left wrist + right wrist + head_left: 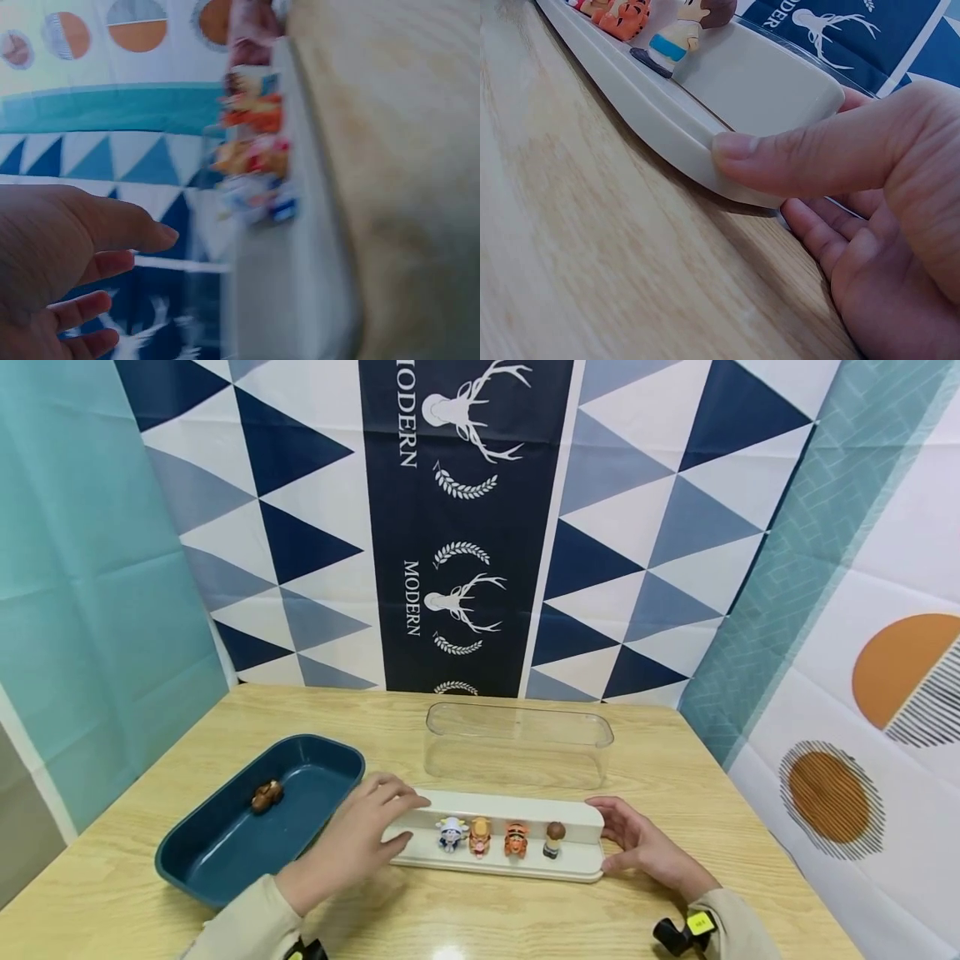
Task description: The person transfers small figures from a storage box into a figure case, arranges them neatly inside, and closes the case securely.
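Observation:
A long white display base (495,860) lies on the table with several small figurines standing along it. From left to right come a white-and-blue figure (451,833), a yellow-orange one (480,837), an orange tiger (515,841) and a brown-haired figure (553,840). My right hand (648,852) grips the base's right end; in the right wrist view the thumb (780,161) presses its rim while other fingers reach behind and under. Over the base's left end is my left hand (356,835). Its fingers look loosely spread and hold nothing in the blurred left wrist view.
A clear plastic cover (517,747) stands behind the base. On the left sits a dark blue tray (217,843) holding a small brown figurine (267,796). Patterned cloths (457,527) hang around the wooden table's back and sides.

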Motion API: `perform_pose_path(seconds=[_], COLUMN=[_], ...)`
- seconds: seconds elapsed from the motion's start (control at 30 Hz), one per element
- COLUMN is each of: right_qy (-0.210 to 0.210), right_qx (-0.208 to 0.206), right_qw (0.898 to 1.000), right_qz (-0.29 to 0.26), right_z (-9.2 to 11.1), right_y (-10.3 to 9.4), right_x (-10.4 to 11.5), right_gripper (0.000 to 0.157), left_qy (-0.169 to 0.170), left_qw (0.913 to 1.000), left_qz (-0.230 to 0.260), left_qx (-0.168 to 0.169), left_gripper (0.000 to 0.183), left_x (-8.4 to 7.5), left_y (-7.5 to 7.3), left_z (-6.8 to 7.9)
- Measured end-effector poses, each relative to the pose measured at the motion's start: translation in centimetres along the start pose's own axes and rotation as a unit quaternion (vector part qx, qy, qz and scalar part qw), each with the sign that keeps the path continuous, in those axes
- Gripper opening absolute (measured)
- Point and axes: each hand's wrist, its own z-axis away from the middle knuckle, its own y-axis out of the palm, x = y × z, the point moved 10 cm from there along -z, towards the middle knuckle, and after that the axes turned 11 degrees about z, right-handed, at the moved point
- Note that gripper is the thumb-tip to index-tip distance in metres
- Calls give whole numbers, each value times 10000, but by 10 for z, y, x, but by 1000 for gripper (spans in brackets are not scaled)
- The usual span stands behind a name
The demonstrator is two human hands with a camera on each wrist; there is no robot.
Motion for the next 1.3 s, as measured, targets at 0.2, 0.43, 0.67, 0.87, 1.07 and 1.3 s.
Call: perform_pose_path(seconds=[0.2,0.43,0.67,0.87,1.07,1.3], right_qy=[-36,-152,-262,-203,-164,-189], right_qx=[26,92,141,91,81,105], right_qw=[10000,9997,9993,9996,9997,9995], right_qz=[-55,-153,-247,-163,-159,-248], right_z=[0,1,1,0,0,1], right_y=[0,0,1,0,0,1], right_x=[1,2,3,0,1,3], right_gripper=[81,80,81,81,82,80], left_qy=[386,760,685,211,-260,-400], left_qw=[9971,9902,9875,9867,9796,9678], left_qz=[-645,-1158,-1283,-1270,-1434,-1776], left_qx=[-105,151,612,995,1381,1740], left_gripper=[52,56,62,67,69,70], left_x=[-5,5,34,71,101,126], left_y=[-41,-65,-75,-76,-77,-75], left_z=[-6,-9,-11,-5,6,23])
